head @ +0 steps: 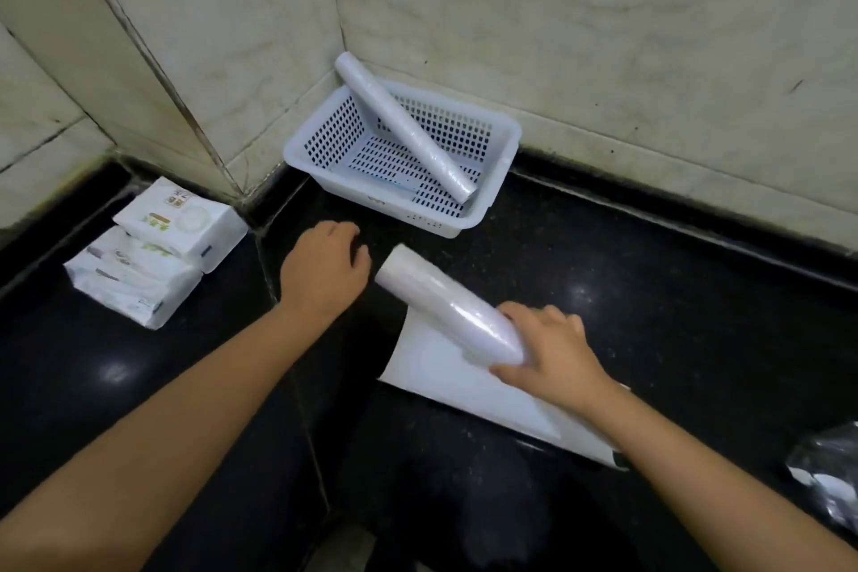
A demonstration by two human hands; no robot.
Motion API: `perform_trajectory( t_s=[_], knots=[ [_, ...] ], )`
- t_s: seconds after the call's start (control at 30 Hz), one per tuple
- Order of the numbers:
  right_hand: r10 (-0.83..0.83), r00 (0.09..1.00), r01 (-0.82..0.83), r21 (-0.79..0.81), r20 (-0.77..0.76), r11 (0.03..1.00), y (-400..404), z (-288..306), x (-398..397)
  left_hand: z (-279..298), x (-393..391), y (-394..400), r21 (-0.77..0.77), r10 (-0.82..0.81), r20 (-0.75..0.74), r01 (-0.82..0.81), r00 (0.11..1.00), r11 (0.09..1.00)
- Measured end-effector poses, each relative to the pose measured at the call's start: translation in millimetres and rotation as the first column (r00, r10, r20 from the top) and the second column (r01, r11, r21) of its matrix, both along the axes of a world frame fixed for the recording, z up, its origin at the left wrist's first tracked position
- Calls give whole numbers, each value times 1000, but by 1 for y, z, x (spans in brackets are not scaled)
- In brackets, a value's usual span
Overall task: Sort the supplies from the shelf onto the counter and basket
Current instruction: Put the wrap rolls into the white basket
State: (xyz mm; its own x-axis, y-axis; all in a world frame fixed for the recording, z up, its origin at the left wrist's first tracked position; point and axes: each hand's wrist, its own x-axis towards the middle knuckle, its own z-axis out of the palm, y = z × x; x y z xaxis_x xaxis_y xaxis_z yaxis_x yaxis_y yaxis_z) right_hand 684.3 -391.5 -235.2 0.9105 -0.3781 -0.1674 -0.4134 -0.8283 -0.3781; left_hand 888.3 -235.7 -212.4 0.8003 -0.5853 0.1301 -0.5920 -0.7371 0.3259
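the right hand (552, 355) grips one end of a thick white plastic-wrapped roll (448, 304) above a white sheet (445, 379) on the glossy black stone desk (650, 293). the left hand (322, 269) hovers empty, fingers curled. a thinner white roll (404, 125) leans in the white perforated plastic basket (320, 167). two white tissue packs (153, 251) lie stacked at left.

counter (650, 293): black, shiny, tiny specks | basket (325, 139): white with rows of little holes | roll in basket (404, 125): pale white, see-through wrap | roll in hand (445, 302): white, shiny | flat sheet (464, 381): white | packs (153, 246): white with green and brown marks | wall (603, 14): cream with faint grey streaks
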Motion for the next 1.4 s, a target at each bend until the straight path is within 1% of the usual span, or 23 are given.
perform_trajectory(
  t_s=[0.07,0.17,0.23,0.3,0.37,0.47,0.57,0.63,0.7,0.77,0.83,0.9,1.0,1.03,1.1,1.17,1.27,1.33,1.4],
  knots=[
    [-111,992,109,46,57,993,-16,26,19,13,27,-15,3,-2,68,2,998,1000],
    [-272,957,262,100,101,960,-45,58,56,21,60,-43,85,-66,123,55,990,995],
    [-353,924,329,163,151,930,-64,74,83,21,77,-65,179,-129,154,100,980,979],
    [-405,888,354,239,217,904,-82,87,113,21,92,-89,300,-216,212,147,953,942],
    [-424,865,350,284,268,893,-95,99,142,18,107,-112,421,-318,243,196,916,886],
    [-397,839,308,278,371,910,-110,111,179,4,132,-143,563,-418,242,224,875,796],
    [-373,791,245,309,485,919,-121,116,204,-12,155,-167,571,-430,218,243,876,784],
    [-353,768,212,309,535,927,-127,113,215,-24,168,-176,593,-434,217,235,874,770],
    [-327,756,182,297,567,937,-132,108,225,-35,182,-180,617,-480,235,252,845,745],
    [-307,750,156,295,585,943,-134,103,236,-39,192,-179,609,-536,262,293,803,737],
    [-294,749,143,288,595,947,-135,98,251,-39,198,-175,613,-590,279,333,757,717],
    [-268,758,121,275,595,954,-135,93,268,-39,196,-164,637,-623,281,343,730,690],
    [-205,813,106,208,546,972,-129,80,296,-35,191,-144,608,-663,435,344,610,715],
    [-178,838,110,159,516,981,-127,72,305,-32,188,-139,600,-655,463,332,597,728],
    [-125,885,104,71,448,992,-124,53,317,-33,183,-135,553,-615,483,328,623,766],
    [-77,919,75,21,386,997,-122,38,327,-34,179,-135,552,-595,494,301,634,778],
    [9,947,11,-62,321,998,-122,29,340,-37,177,-135,517,-561,498,293,662,804],
    [65,957,-33,-117,282,993,-124,25,347,-38,177,-135,473,-553,478,330,682,817],
    [74,965,-48,-109,251,993,-125,18,351,-38,177,-136,449,-539,474,335,696,828]
  ],
)
